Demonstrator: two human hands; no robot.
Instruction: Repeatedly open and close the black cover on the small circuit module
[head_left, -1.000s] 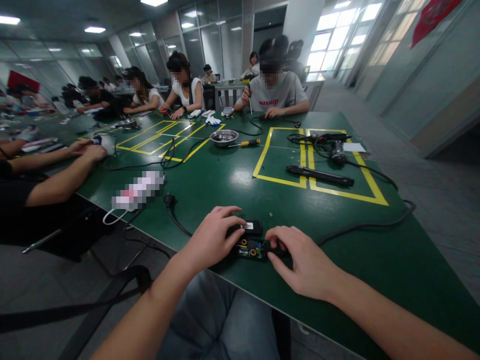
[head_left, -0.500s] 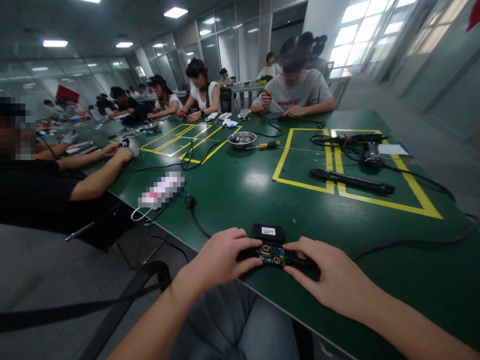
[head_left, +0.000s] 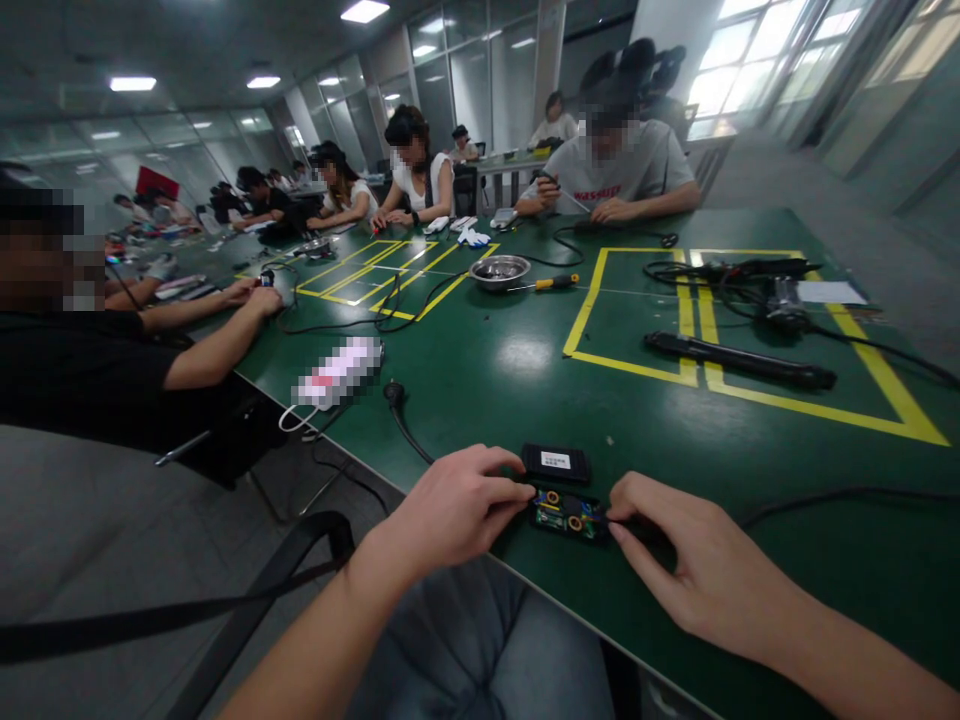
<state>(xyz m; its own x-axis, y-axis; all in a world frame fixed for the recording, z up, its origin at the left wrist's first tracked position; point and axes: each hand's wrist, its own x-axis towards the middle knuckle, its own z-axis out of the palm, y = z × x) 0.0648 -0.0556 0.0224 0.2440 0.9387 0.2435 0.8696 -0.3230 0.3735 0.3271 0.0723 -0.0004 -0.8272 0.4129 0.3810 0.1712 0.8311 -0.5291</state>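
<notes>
An open black case holding a small circuit board (head_left: 571, 516), with copper-ringed coils and thin coloured wires, lies near the table's front edge. Its black cover (head_left: 555, 462) with a white label rests just behind it. My left hand (head_left: 461, 508) is closed at the left end of the case, fingertips pinching where the black plug cord (head_left: 409, 432) leads in; the cord itself is mostly hidden there. At the right end, my right hand (head_left: 694, 550) pinches a dark cord end between thumb and forefinger. Another length of black cord (head_left: 840, 495) extends right beyond this hand.
A power strip (head_left: 341, 372) lies at the left edge. Farther back are a metal bowl (head_left: 498, 272), a yellow-black screwdriver (head_left: 555, 283) and a long black tool casing (head_left: 739, 361) on yellow tape. Co-workers sit around the green table (head_left: 480, 390); a chair armrest (head_left: 330, 530) is at lower left.
The view has shifted, so the table things appear farther right. Both hands' fingers have drawn back from the middle of the board to its two ends, exposing more of it.
</notes>
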